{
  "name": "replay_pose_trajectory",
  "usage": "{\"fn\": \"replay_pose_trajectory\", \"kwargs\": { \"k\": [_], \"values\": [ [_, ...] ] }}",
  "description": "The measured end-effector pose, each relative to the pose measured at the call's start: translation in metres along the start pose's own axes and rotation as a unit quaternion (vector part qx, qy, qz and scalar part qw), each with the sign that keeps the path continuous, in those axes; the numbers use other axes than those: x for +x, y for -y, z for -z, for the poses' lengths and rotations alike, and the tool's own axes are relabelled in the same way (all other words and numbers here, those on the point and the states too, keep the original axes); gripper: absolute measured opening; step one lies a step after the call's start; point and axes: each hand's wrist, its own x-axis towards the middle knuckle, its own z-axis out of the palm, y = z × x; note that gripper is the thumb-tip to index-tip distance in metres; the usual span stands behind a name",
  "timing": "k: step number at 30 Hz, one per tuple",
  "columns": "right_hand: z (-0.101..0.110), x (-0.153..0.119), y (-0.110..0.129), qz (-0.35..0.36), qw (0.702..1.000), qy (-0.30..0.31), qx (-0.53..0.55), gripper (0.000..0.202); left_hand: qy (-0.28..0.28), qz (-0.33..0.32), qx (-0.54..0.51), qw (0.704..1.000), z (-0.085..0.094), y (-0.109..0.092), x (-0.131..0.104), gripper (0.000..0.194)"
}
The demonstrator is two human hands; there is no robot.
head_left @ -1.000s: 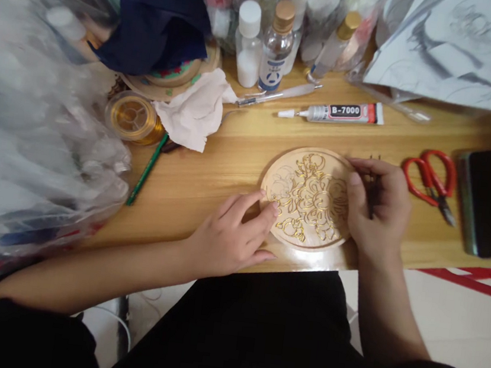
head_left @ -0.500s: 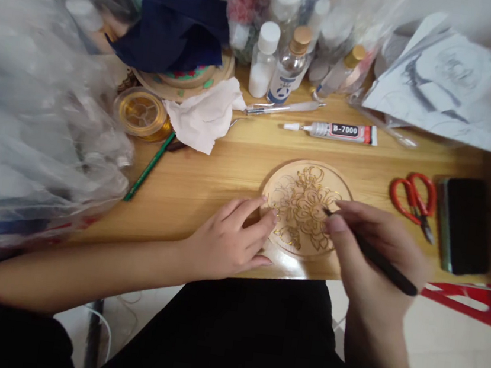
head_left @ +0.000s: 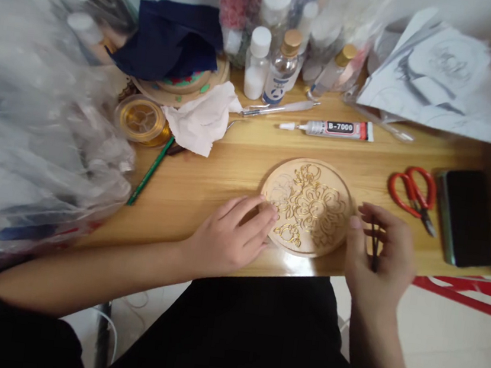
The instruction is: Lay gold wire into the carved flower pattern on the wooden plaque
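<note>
A round wooden plaque lies on the table near its front edge, with a flower pattern in gold wire across its face and pencil-like lines at the upper left. My left hand rests at the plaque's left rim, fingers stretched out, fingertips touching it. At the right rim is my right hand, its fingers closed around dark tweezers. The thumb and fingertips lie close to the rim; whether they touch it I cannot tell.
Beyond the plaque lie a B-7000 glue tube and several bottles. Red-handled pliers and a phone are at the right. Leftward are a gold wire spool, a green pencil and plastic bags.
My right hand has moved right, off the pattern to the plaque's edge, and the tweezers have turned in its grip. My left hand has stayed nearly still.
</note>
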Motion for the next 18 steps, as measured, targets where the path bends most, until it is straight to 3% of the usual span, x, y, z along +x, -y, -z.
{"fn": "replay_pose_trajectory", "kwargs": {
  "k": [3, 7, 10, 16, 18],
  "values": [
    [0.003, -0.007, -0.014, -0.010, 1.000, 0.011, -0.014, 0.032, -0.024, 0.027, -0.050, 0.998, 0.001, 0.005, 0.001, 0.032],
    [0.005, -0.010, -0.017, -0.021, 1.000, 0.016, 0.009, 0.031, -0.040, 0.120, -0.104, 0.987, 0.005, 0.016, 0.007, 0.030],
    [0.006, -0.008, -0.016, -0.012, 0.999, 0.011, 0.029, 0.029, 0.014, 0.144, -0.137, 0.980, 0.010, 0.024, 0.015, 0.028],
    [0.010, -0.004, -0.011, 0.028, 0.997, 0.016, 0.066, 0.027, 0.141, 0.085, -0.151, 0.975, 0.016, 0.037, 0.033, 0.022],
    [0.011, -0.004, -0.009, 0.037, 0.996, 0.019, 0.081, 0.026, 0.171, 0.073, -0.204, 0.961, 0.017, 0.044, 0.040, 0.020]
  ]
}}
